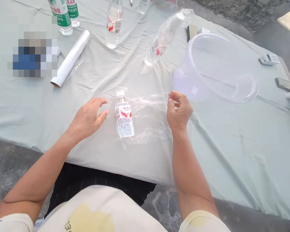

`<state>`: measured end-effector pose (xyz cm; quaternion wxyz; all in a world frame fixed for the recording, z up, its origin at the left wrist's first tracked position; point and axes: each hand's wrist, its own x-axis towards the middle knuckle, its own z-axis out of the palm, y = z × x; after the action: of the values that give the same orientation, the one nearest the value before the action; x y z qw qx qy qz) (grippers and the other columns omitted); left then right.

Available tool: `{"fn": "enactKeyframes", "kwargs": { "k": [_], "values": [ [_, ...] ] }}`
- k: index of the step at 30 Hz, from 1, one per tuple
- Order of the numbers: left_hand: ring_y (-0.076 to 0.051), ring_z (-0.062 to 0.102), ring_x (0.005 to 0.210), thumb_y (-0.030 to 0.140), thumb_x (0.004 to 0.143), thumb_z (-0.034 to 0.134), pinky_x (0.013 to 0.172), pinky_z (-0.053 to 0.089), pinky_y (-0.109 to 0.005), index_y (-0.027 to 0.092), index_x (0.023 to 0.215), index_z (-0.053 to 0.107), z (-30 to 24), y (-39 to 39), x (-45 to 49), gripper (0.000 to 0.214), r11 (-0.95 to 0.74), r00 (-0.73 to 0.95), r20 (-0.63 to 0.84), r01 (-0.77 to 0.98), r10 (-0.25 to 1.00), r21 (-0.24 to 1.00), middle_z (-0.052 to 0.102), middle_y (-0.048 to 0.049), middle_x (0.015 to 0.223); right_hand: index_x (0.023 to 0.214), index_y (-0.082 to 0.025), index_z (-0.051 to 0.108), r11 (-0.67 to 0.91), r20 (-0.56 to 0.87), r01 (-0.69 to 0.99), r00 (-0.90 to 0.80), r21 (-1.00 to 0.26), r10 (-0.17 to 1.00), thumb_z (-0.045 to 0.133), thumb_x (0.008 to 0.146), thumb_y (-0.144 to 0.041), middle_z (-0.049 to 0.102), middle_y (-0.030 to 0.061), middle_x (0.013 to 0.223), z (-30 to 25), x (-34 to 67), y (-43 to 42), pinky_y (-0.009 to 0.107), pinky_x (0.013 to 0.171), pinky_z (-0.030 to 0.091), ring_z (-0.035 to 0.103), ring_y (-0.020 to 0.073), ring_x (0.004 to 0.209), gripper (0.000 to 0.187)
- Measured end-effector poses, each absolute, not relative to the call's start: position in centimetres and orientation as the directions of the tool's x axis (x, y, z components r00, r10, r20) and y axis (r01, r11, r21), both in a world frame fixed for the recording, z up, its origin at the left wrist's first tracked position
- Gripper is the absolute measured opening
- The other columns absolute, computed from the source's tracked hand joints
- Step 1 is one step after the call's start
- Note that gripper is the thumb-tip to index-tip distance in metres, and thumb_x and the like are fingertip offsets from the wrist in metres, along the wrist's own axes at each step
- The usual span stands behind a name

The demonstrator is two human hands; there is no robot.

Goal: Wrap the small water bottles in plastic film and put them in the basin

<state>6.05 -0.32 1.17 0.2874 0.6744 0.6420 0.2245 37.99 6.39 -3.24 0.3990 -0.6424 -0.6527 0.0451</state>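
A small water bottle point(124, 112) with a red and white label lies on the table in front of me, cap away from me. Clear plastic wrap point(151, 112) lies around it and stretches off to its right. My right hand point(180, 111) pinches the right edge of the wrap between thumb and fingers. My left hand point(90, 117) hovers just left of the bottle with thumb and fingers apart, holding nothing. A gap shows between the left fingertips and the bottle.
A roll of plastic wrap point(71, 58) lies at upper left near green-labelled bottles point(62, 19). Farther back stand a clear bottle point(114, 25) and a wrapped bottle point(160, 45) lying down. A translucent basin point(190, 67) sits at right. Small grey-white devices point(268, 59) line the right edge.
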Motion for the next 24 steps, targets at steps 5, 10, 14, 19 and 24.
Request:
{"fn": "enactKeyframes", "kwargs": {
  "k": [5,10,14,19,24],
  "values": [
    [-0.021,0.068,0.087,0.048,0.093,0.050,0.074,0.053,-0.032,0.021,0.113,0.066,-0.5,-4.8,8.1,0.037,0.193,-0.022,-0.235,0.651,0.972,0.734,0.073,-0.0060,0.105,0.105,-0.023,0.064,0.096,0.507,0.721,0.380,-0.686,0.774,0.047,0.089,-0.031,0.073,0.0042,0.096,-5.4,41.6,4.6,0.037,0.075,0.058,0.071,0.0188,0.086,0.025],
    [-0.021,0.066,0.076,0.070,0.091,0.041,0.070,0.048,-0.033,0.020,0.109,0.067,-0.9,-5.4,10.5,0.059,0.276,-0.051,-0.344,0.713,0.938,0.645,0.070,-0.0034,0.082,0.106,-0.023,0.065,-0.085,0.344,0.692,0.457,-0.717,0.821,0.050,0.088,-0.041,0.071,0.0032,0.086,-6.7,43.6,3.4,0.039,0.076,0.057,0.069,0.0200,0.078,0.030],
    [-0.022,0.062,0.075,0.073,0.091,0.034,0.064,0.041,-0.032,0.020,0.103,0.065,-0.2,-4.4,12.6,0.063,0.226,-0.076,-0.316,0.852,0.946,0.473,0.066,-0.0025,0.076,0.122,-0.023,0.062,-0.166,0.174,0.711,0.380,-0.683,0.908,0.059,0.085,-0.050,0.073,0.0048,0.092,-5.5,43.6,2.8,0.041,0.081,0.055,0.067,0.0203,0.076,0.046],
    [-0.022,0.061,0.074,0.070,0.087,0.045,0.061,0.039,-0.031,0.022,0.082,0.056,0.3,-4.0,14.7,0.050,0.231,-0.135,-0.270,0.903,0.953,0.364,0.065,-0.0046,0.084,0.139,-0.024,0.051,-0.127,0.065,0.713,0.235,-0.690,0.970,0.068,0.078,-0.046,0.073,0.0057,0.098,-4.2,43.2,2.1,0.041,0.076,0.055,0.065,0.0227,0.078,0.067],
    [-0.023,0.064,0.079,0.064,0.087,0.051,0.066,0.044,-0.033,0.022,0.089,0.060,0.8,-3.9,15.0,0.043,0.283,-0.157,-0.304,0.856,0.940,0.433,0.068,-0.0046,0.088,0.142,-0.025,0.049,-0.178,-0.093,0.693,0.158,-0.699,0.983,0.057,0.080,-0.028,0.071,0.0052,0.091,-3.1,43.5,1.3,0.037,0.070,0.053,0.067,0.0237,0.079,0.063]
  ]
}}
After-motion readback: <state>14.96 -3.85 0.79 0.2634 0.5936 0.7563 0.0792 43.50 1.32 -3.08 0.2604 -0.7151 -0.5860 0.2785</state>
